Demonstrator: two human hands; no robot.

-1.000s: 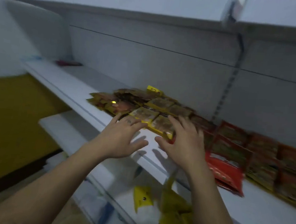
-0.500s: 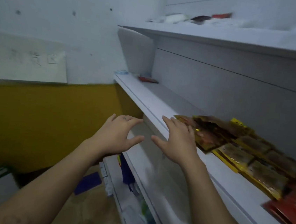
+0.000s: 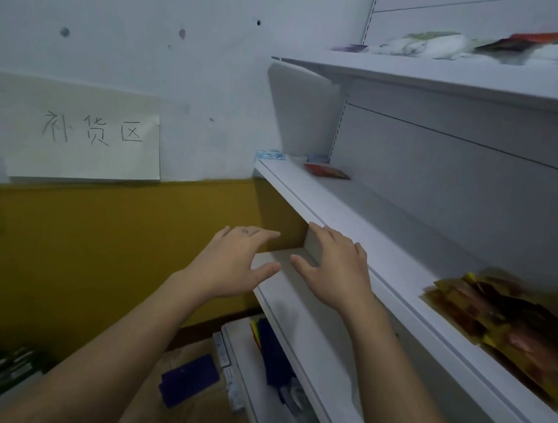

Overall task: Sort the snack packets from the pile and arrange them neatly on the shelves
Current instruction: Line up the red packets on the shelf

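Your hands hold nothing. Your left hand (image 3: 231,261) and right hand (image 3: 333,268) hover with fingers spread and relaxed, just in front of the middle shelf (image 3: 372,228). The gold snack packets (image 3: 508,311) lie in a heap on this shelf, well right of your hands. One red packet (image 3: 325,171) lies at its far end.

White wall (image 3: 118,22) w/ paper sign (image 3: 86,132), mustard lower band (image 3: 78,242), white shelves (image 3: 339,211) rt, brown floor (image 3: 203,422).
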